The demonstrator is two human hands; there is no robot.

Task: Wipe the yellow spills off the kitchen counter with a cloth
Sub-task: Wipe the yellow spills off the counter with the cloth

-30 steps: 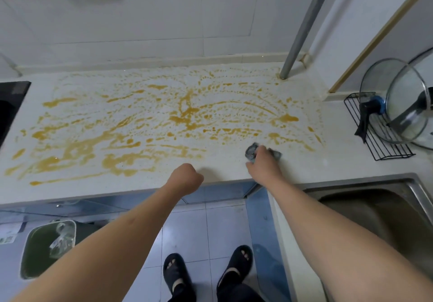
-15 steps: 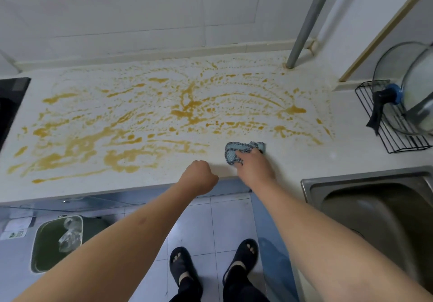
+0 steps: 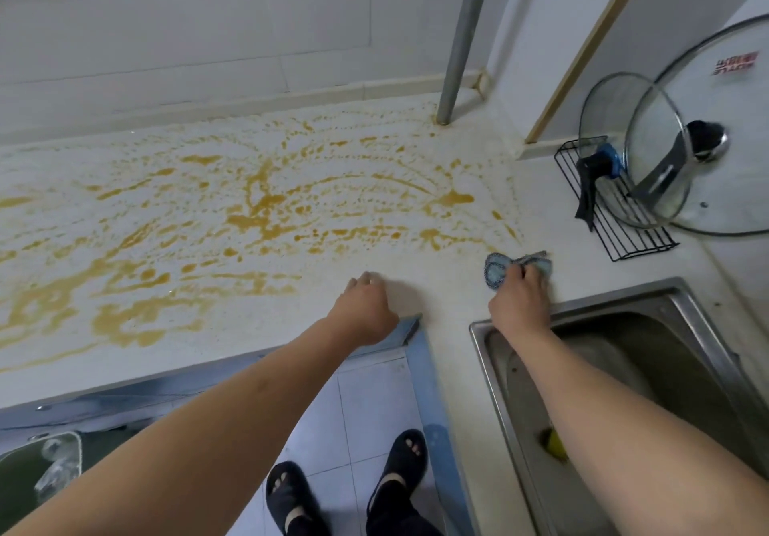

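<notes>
Yellow spills [image 3: 258, 211] streak and spatter most of the white kitchen counter [image 3: 441, 285], thickest at the left and centre. My right hand [image 3: 518, 302] grips a small blue cloth [image 3: 499, 269] pressed on the counter, just behind the sink and right of the spills. My left hand [image 3: 366, 310] rests on the counter's front edge with its fingers curled, holding nothing; the fingertips are partly hidden.
A steel sink [image 3: 624, 390] lies at the right front. Behind it a black wire rack [image 3: 616, 211] holds glass pot lids [image 3: 666, 152]. A grey pole [image 3: 457, 48] stands at the back. A green bin [image 3: 37, 473] sits on the floor at left.
My right hand has slid the cloth back to the right, toward the sink corner, after a sweep left. The view has shifted right. My left hand stays put.
</notes>
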